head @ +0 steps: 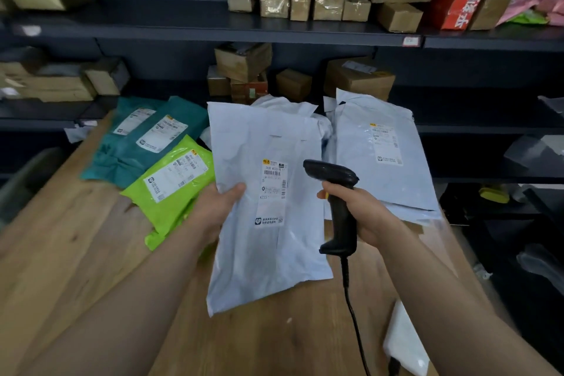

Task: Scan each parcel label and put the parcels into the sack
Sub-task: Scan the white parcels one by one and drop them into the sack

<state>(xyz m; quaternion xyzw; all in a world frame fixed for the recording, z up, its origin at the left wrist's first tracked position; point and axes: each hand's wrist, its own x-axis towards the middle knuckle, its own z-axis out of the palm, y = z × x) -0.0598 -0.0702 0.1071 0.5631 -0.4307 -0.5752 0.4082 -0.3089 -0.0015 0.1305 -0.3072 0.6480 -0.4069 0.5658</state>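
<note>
**Item 1, nearest you: hands.** Your left hand [215, 207] pinches the left edge of a white parcel [268, 253], thumb on its face and fingers hidden behind it. Your right hand [366, 214] is wrapped round the grip of a black barcode scanner [337, 192]. The forefinger lies near the yellow trigger, though you cannot tell whether it presses. Neither hand has a finger to spare.

**Item 2: the parcel in hand.** It is a soft white mailer, held up off the worktop [76, 238] and tilted slightly, face towards you. Its printed label [272, 192] sits mid-face, barcodes showing. The scanner's head is just to the right of the label, nose turned towards it.

**Step in hand, as judged:** scanning this label. Next you need a clean read, with the label flat and the scanner's nose square on a barcode. After that you must find the sack, which is not in view.

**Item 3: parcels on the worktop.**
- One lime-green parcel [174, 189] lies just left of the held one, label up.
- Two teal parcels [143, 143] lie beyond it, overlapping, labels up.
- A pile of white parcels [381, 156] lies to the right, the top one with its label up.

**Item 4: fittings.**
- The scanner's cable [351, 299] trails down towards you.
- A white object [403, 342] lies at the near right edge. What it is cannot be told.

**Item 5: surroundings.** Dark shelves [183, 24] behind hold taped cardboard boxes [302, 0] and one red box [457, 9].
</note>
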